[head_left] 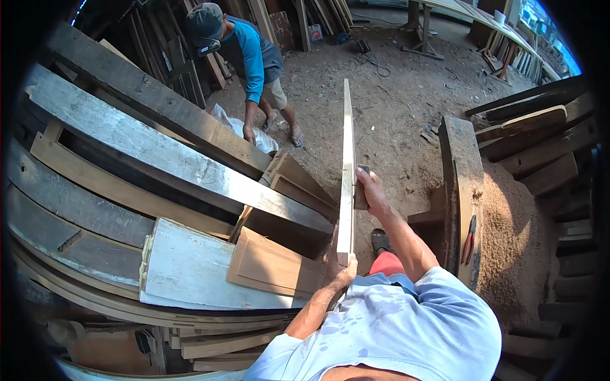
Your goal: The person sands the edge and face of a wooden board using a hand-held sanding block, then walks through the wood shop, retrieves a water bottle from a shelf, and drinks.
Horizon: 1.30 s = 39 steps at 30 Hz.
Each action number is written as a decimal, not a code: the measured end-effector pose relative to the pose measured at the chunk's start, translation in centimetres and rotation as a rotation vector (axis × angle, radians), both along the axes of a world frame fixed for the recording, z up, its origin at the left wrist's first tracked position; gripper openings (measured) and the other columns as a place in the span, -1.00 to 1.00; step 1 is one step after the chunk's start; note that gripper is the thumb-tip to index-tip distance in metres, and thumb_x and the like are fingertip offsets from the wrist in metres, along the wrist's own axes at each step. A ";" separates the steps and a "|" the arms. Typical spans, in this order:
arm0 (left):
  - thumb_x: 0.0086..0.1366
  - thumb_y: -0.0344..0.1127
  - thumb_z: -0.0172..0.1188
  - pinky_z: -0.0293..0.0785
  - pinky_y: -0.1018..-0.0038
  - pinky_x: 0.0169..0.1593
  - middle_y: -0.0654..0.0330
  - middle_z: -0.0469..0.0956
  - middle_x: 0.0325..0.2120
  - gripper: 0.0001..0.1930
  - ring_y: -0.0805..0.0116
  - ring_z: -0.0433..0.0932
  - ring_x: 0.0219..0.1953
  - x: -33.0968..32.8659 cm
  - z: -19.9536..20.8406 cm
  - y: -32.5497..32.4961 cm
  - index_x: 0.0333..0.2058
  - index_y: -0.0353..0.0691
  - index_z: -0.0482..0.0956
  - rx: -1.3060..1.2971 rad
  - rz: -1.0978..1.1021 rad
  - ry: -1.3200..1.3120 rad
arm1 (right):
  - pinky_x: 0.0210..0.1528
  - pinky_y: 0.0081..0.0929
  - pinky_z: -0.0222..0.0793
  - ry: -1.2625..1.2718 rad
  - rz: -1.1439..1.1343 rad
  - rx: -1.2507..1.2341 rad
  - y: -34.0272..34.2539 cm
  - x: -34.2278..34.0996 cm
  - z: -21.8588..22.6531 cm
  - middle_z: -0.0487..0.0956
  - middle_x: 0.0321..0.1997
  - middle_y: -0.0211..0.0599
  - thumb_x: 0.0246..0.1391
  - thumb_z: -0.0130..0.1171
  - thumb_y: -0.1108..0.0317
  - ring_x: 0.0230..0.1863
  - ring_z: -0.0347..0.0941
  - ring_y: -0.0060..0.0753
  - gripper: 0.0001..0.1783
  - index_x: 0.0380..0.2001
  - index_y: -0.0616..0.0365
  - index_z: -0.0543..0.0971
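Observation:
A long, narrow pale wooden plank (pixel 347 171) stretches away from my body, its near end close to my chest. My left hand (pixel 340 272) is closed round that near end from beneath and the left side. Farther along, my right hand (pixel 373 190) is closed on a small dark brown block (pixel 361 188), which sits against the plank's right side. The thumb lies near the block's top. Part of the left hand's fingers is hidden behind the plank.
Stacked boards and a white panel (pixel 184 267) fill the left. A co-worker (pixel 251 60) bends over a white sack (pixel 232 124) beyond them. At right, pliers (pixel 469 240) lie on a wooden beam (pixel 462 165) beside a sawdust heap (pixel 508 241). A long table (pixel 470 13) stands far right.

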State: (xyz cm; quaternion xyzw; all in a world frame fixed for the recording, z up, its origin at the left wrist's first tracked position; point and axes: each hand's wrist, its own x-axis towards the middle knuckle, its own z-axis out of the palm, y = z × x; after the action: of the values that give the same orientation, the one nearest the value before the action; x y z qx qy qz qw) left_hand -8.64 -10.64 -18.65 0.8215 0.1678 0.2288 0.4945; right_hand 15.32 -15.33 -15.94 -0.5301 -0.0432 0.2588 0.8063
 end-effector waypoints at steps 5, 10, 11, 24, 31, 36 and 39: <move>0.07 -0.40 0.17 0.56 0.25 -0.23 -0.03 0.58 -0.31 -0.51 0.03 0.63 -0.28 2.5 3.4 0.2 0.03 -0.31 0.40 0.024 -0.150 -0.012 | -0.21 -0.39 0.50 -0.012 -0.003 -0.137 -3.2 -3.5 5.9 0.57 -0.23 -0.30 0.36 -0.09 0.00 -0.28 0.54 -0.45 -0.54 -0.03 0.21 0.46; 0.05 -0.46 0.14 0.51 0.24 -0.26 0.01 0.52 -0.32 -0.50 0.11 0.56 -0.34 3.7 3.0 0.4 0.04 -0.29 0.34 -0.080 -0.299 -0.165 | -0.03 -0.40 0.48 -0.044 0.149 -0.023 -6.1 -8.0 9.5 0.52 -0.07 -0.25 0.40 -0.15 0.08 -0.08 0.48 -0.48 -0.57 0.09 0.19 0.35; 0.07 -0.48 0.12 0.51 0.25 -0.19 -0.02 0.50 -0.23 -0.44 0.08 0.55 -0.25 3.1 2.0 1.1 0.10 -0.31 0.27 -0.054 -0.319 -0.170 | 0.12 -0.39 0.39 -0.038 0.119 -0.057 -6.0 -9.8 11.6 0.47 0.07 -0.17 0.40 -0.13 0.12 0.05 0.44 -0.42 -0.50 0.22 0.25 0.26; 0.02 -0.57 0.17 0.01 0.02 0.41 -0.35 -0.05 0.36 -0.06 -0.33 -0.04 0.41 3.2 3.3 -0.8 0.38 -0.44 -0.11 0.055 -0.461 -0.225 | 0.28 -0.22 0.21 -0.529 0.018 -0.541 -6.0 -5.6 8.6 0.46 0.12 0.18 0.31 0.00 0.08 0.22 0.38 -0.02 -0.29 0.32 0.37 0.15; -0.01 -0.59 0.11 0.45 0.14 0.13 -0.37 0.10 0.30 -0.01 -0.22 0.40 0.18 3.1 3.9 -0.9 0.40 -0.40 -0.20 0.219 -0.402 -0.169 | 0.09 -0.36 0.33 -0.460 -0.025 -0.563 -1.7 6.9 3.9 0.52 -0.07 -0.18 0.32 -0.02 0.04 -0.03 0.42 -0.39 -0.47 0.12 0.28 0.37; 0.00 -0.61 0.15 0.36 0.12 0.22 -0.31 0.05 0.35 -0.02 -0.23 0.29 0.27 2.1 2.6 -1.4 0.40 -0.37 -0.14 0.039 -0.448 -0.118 | -0.03 -0.28 0.42 -0.508 -0.133 -0.572 -1.7 8.7 2.6 0.59 -0.18 -0.11 0.27 0.00 0.10 -0.13 0.54 -0.25 -0.52 0.08 0.24 0.40; -0.01 -0.61 0.14 0.38 0.14 0.22 -0.27 0.06 0.35 -0.01 -0.22 0.32 0.26 1.5 1.9 -1.6 0.41 -0.35 -0.14 0.021 -0.431 -0.121 | -0.16 -0.39 0.43 -0.423 -0.091 -0.524 -1.8 7.5 3.6 0.56 -0.27 -0.28 0.28 0.00 0.12 -0.26 0.50 -0.43 -0.58 0.04 0.21 0.43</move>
State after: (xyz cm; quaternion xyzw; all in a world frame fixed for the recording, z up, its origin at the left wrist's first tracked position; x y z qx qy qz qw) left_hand -7.18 -12.22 -16.78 0.8284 -0.0438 0.1684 0.5324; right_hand 22.80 -17.15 -12.32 -0.7628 -0.1178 0.1091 0.6264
